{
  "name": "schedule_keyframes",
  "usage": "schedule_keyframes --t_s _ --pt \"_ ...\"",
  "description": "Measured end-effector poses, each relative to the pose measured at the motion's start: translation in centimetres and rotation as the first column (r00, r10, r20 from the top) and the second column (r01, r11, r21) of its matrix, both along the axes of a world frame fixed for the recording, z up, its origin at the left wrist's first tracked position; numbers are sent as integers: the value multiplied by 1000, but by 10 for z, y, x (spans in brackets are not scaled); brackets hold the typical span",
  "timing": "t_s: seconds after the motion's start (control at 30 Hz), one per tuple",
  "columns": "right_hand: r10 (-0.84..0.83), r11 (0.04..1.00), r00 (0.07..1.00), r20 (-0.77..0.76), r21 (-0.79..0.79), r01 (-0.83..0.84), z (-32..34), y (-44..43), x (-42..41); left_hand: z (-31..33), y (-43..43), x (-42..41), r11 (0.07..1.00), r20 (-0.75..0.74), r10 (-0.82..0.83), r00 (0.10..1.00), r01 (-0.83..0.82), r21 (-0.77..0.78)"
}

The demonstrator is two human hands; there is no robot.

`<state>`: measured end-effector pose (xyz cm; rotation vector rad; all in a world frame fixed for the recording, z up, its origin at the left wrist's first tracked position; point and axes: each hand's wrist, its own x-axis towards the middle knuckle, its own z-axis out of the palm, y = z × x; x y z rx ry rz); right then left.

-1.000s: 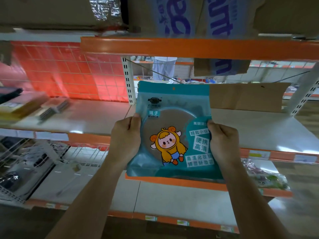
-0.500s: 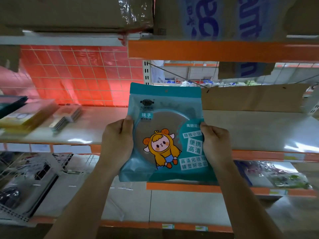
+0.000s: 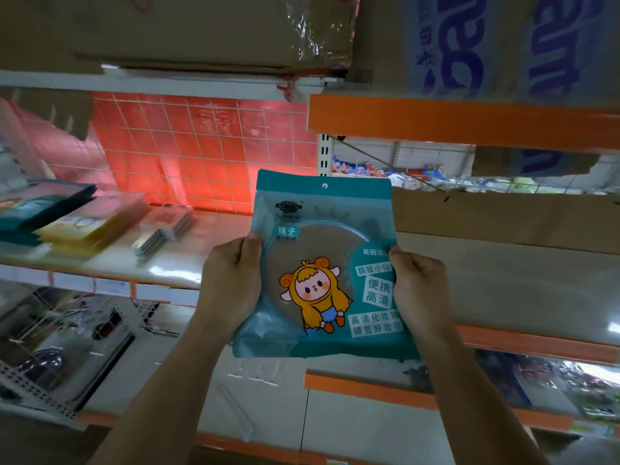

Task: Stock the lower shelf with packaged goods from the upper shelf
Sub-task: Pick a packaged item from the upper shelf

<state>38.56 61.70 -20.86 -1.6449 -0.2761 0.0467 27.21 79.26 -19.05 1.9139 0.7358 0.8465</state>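
Observation:
I hold a teal mirror package [image 3: 322,263] upright in front of the shelves; it shows a round mirror and a cartoon figure in a yellow hood. My left hand [image 3: 231,280] grips its left edge and my right hand [image 3: 417,290] grips its right edge. Behind it runs the middle shelf [image 3: 503,280], white with an orange front strip. Below lies the lower shelf [image 3: 352,421]. The upper shelf [image 3: 469,122] with its orange beam carries cardboard boxes [image 3: 208,28].
On the left of the middle shelf lie flat packs: teal ones [image 3: 43,206], yellow ones [image 3: 87,226] and a small stack [image 3: 164,229]. A red wire-grid panel [image 3: 201,152] backs them. A cardboard sheet [image 3: 503,216] leans at the back right. A wire basket [image 3: 60,347] sits lower left; bagged goods [image 3: 577,387] lower right.
The view has swung left, so the red grid panel and the left packs show more. Both hands keep the same grip on the mirror package, which tilts slightly.

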Motion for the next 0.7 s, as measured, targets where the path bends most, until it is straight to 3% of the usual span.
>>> schedule_keyframes --t_s 0.17,0.3,0.7 --pt "14 999 1000 9 -51 -14 -2 32 -10 -5 29 -15 999 14 10 1000 -9 -39" --pt "10 999 1000 -2 -48 -10 -2 66 -32 -3 59 -38 999 -4 44 999 -44 22" --pt "-27 999 999 -41 -43 25 -18 160 -109 -10 164 -103 999 -18 -34 999 34 32"
